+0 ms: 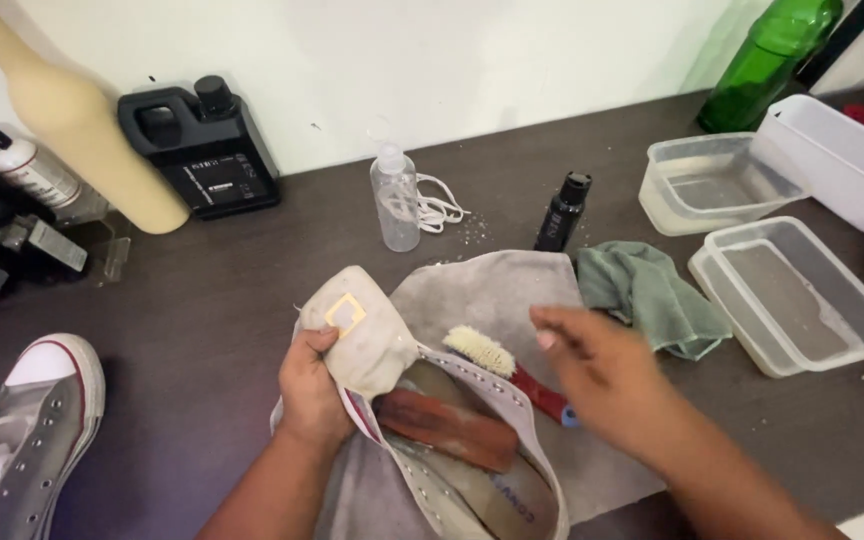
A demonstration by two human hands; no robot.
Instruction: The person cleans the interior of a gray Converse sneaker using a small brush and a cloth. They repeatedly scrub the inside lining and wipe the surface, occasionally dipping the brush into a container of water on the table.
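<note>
The left hand point(314, 388) is grasping the pulled-back tongue of an unlaced grey sneaker point(452, 450), its grip clenched on the fabric; the sneaker is lying on a grey towel point(482, 290) on the dark surface point(222, 290). The right hand point(607, 375) is hovering blurred above a red-handled brush point(512, 372), fingers released, holding nothing. At the right, 3 clear plastic tubs are sitting: the near tub point(802, 295) and middle tub point(712, 182) are looking wet, the far tub's point(837, 160) contents are not showing.

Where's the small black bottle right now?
In the head view, the small black bottle stands upright right of centre, between the clear spray bottle and the green cloth, just behind the grey towel.
</note>
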